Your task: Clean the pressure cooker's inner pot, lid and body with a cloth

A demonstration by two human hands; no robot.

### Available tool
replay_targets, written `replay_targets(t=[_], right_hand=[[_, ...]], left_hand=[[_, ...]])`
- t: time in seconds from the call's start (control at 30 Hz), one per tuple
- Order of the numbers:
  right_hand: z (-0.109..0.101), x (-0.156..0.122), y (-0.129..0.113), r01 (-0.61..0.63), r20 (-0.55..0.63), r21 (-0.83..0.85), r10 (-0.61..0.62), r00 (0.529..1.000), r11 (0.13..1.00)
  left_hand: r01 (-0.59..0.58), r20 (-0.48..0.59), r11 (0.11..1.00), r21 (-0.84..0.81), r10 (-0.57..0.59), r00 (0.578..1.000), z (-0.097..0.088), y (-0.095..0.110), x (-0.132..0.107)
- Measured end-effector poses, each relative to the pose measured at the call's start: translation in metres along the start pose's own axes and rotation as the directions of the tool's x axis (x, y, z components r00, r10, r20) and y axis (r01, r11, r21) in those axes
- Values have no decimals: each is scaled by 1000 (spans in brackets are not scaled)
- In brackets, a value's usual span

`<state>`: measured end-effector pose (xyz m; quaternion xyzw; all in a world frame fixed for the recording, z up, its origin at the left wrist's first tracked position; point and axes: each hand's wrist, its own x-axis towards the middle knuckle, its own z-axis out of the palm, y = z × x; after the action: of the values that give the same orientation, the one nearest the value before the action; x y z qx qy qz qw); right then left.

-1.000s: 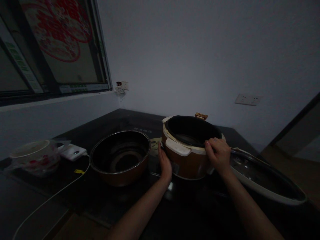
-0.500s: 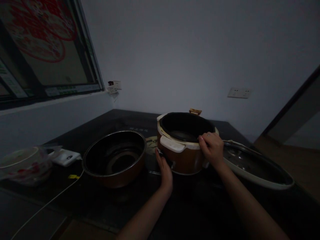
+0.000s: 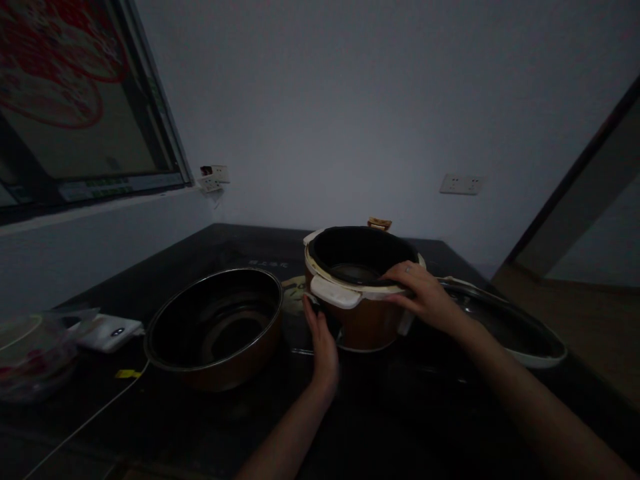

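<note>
An electric cooker (image 3: 373, 327) with a brown body and cream rim stands on the dark table, a black inner pot (image 3: 360, 250) seated in it. Over the near right part of the rim, my right hand (image 3: 423, 293) has its fingers on the inside and the thumb on the outside, gripping the edge. My left hand (image 3: 320, 343) lies against the cooker's lower left side, fingers stretched out and holding nothing, below the white handle (image 3: 335, 292). To the right of the cooker rests a glass lid (image 3: 500, 323) with a pale rim, partly hidden behind my right arm.
A brown pan with a black inside (image 3: 215, 330) stands to the left. Farther left are a white device with a cord (image 3: 110, 333) and a plastic-wrapped bowl (image 3: 35, 360). Wall sockets (image 3: 461, 184) and a window (image 3: 125, 100) are behind.
My right hand has shifted from a closed grip at the rim to longer fingers reaching over it, thumb lower outside. My left hand stays at the cooker's side. The view has turned slightly right.
</note>
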<state>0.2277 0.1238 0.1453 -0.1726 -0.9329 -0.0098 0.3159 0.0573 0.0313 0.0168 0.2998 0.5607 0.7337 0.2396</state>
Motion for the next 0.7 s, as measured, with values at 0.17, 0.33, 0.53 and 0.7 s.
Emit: replay_targets(t=[0.17,0.33,0.53,0.7], right_hand=[[-9,-2,17,-1,87,-8,2,996,1000],[-4,-5,33,-62,76,38,59,995,997],[4,-4,25,-87,15,68,86,996,994],[16,8,4,-177,-42,0,177,983,984]], left_hand=[[-41,128,995,91,29,991,6,10,-47],[-97,215,983,155,62,975,6,18,-54],[-137,237,980,146,100,966,8,27,-46],[-109,175,985,132,85,981,6,31,-23]])
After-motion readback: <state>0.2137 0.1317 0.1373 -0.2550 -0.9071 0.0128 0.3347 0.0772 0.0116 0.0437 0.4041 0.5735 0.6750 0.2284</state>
